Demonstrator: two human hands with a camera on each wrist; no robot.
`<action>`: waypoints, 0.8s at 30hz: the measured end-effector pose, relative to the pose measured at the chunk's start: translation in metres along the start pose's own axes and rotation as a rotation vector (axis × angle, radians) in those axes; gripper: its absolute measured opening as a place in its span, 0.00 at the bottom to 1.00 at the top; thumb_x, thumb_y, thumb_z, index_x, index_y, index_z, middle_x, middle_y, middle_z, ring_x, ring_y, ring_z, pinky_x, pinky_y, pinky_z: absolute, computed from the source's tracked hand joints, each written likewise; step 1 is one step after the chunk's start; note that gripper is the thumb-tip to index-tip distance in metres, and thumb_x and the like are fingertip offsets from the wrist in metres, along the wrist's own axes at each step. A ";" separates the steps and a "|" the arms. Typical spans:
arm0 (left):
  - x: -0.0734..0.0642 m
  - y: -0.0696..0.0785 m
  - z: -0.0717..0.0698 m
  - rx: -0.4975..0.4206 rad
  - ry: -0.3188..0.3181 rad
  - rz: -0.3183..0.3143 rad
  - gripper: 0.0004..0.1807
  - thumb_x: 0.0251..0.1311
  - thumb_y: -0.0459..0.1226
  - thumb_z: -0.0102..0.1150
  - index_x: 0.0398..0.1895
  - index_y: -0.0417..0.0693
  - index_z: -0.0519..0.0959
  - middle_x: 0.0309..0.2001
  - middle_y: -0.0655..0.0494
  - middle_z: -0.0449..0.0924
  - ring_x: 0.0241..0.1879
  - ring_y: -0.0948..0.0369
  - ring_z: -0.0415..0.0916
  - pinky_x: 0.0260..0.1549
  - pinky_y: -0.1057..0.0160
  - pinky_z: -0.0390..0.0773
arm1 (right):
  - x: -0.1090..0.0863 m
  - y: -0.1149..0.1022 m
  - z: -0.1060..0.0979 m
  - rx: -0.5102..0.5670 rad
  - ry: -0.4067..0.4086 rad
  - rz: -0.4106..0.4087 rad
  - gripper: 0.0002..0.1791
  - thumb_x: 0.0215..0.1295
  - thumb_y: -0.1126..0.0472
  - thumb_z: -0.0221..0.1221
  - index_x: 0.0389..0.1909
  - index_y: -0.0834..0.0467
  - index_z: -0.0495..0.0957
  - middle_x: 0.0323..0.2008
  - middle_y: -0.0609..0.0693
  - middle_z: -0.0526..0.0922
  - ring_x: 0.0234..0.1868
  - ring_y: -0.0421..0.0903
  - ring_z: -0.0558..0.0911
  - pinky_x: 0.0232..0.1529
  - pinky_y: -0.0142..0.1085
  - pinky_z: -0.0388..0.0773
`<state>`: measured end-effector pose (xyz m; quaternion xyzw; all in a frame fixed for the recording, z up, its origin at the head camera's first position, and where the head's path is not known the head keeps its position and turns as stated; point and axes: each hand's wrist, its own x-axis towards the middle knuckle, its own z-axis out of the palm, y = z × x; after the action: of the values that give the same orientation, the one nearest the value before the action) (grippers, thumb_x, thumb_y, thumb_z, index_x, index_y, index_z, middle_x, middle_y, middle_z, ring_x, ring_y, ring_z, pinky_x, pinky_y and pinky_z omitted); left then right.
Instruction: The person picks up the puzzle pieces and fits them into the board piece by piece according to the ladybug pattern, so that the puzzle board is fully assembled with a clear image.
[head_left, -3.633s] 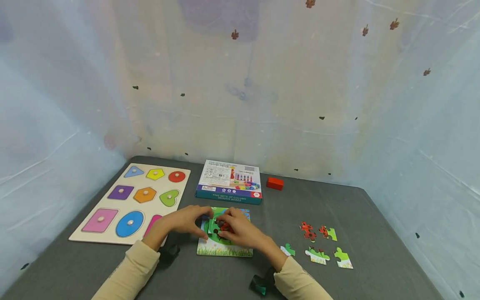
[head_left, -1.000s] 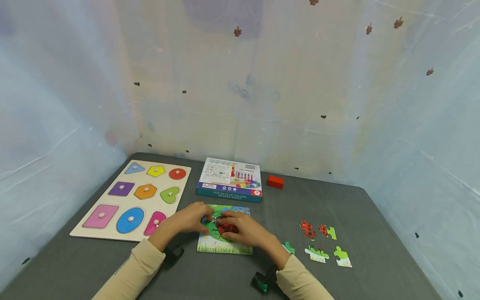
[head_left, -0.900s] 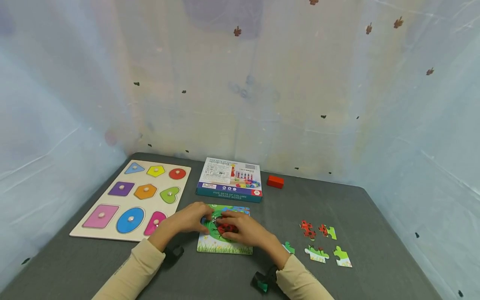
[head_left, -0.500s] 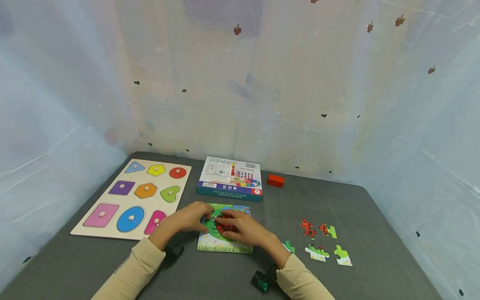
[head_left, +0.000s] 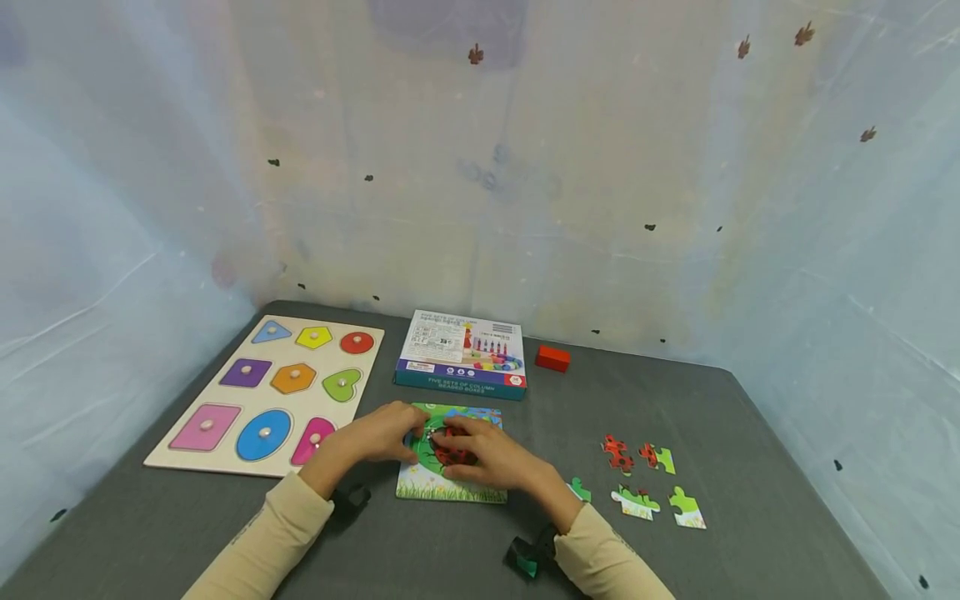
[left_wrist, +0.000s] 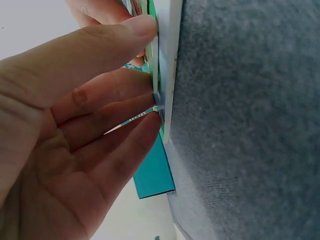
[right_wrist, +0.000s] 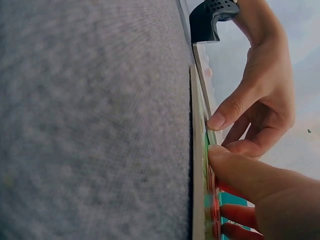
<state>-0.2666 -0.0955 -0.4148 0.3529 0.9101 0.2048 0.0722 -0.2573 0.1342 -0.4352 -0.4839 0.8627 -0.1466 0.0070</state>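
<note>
A square puzzle board (head_left: 450,493), printed with grass, leaves and a ladybug (head_left: 457,448), lies flat on the dark table. My left hand (head_left: 382,433) rests at its left side, thumb and fairly straight fingertips touching the puzzle's surface and edge; in the left wrist view the thumb (left_wrist: 142,27) lies near the upper layer. My right hand (head_left: 491,454) arches over the ladybug, thumb on the near side and fingertips on the far side of a red piece. In the right wrist view the right thumb (right_wrist: 217,150) presses at the layer's edge. The palm partly hides the board's right half.
Several loose jigsaw pieces lie to the right, among them a red one (head_left: 617,454) and a green-white corner (head_left: 686,507). A shape-peg board (head_left: 183,417) stands left. Behind are a boxed bead set (head_left: 459,362) and a red block (head_left: 552,358). Plastic sheeting surrounds the table.
Earlier the right hand held a red piece raised above the board; now the ladybug part lies flat under it. The left thumb and fingers have drawn closer together. Loose pieces have stayed put.
</note>
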 end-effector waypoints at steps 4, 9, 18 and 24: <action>0.000 -0.001 0.001 0.003 0.011 0.004 0.11 0.44 0.36 0.73 0.26 0.44 0.79 0.36 0.55 0.79 0.29 0.63 0.71 0.32 0.61 0.74 | 0.000 0.000 -0.001 -0.006 -0.015 0.020 0.29 0.65 0.47 0.55 0.65 0.54 0.67 0.66 0.59 0.62 0.64 0.53 0.66 0.59 0.47 0.66; 0.000 -0.001 0.001 0.016 0.005 -0.016 0.09 0.44 0.36 0.72 0.26 0.42 0.81 0.50 0.44 0.78 0.46 0.52 0.77 0.43 0.54 0.76 | 0.000 -0.003 -0.002 -0.030 -0.025 0.013 0.30 0.66 0.48 0.55 0.66 0.55 0.65 0.66 0.60 0.62 0.63 0.54 0.67 0.59 0.47 0.66; 0.000 -0.002 0.002 0.048 0.021 0.033 0.10 0.44 0.36 0.72 0.23 0.44 0.79 0.34 0.56 0.79 0.29 0.63 0.71 0.30 0.64 0.72 | 0.000 -0.003 0.001 -0.044 -0.045 0.046 0.31 0.66 0.46 0.54 0.67 0.53 0.64 0.67 0.57 0.60 0.64 0.53 0.65 0.60 0.46 0.64; 0.000 -0.006 0.005 0.057 0.042 0.126 0.13 0.43 0.41 0.73 0.29 0.47 0.78 0.29 0.60 0.76 0.31 0.62 0.68 0.36 0.61 0.71 | 0.000 -0.002 0.002 -0.021 -0.060 0.073 0.35 0.62 0.41 0.55 0.68 0.51 0.62 0.68 0.56 0.58 0.65 0.53 0.63 0.61 0.48 0.63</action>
<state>-0.2694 -0.0978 -0.4224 0.4073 0.8928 0.1901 0.0300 -0.2557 0.1329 -0.4364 -0.4563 0.8807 -0.1225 0.0333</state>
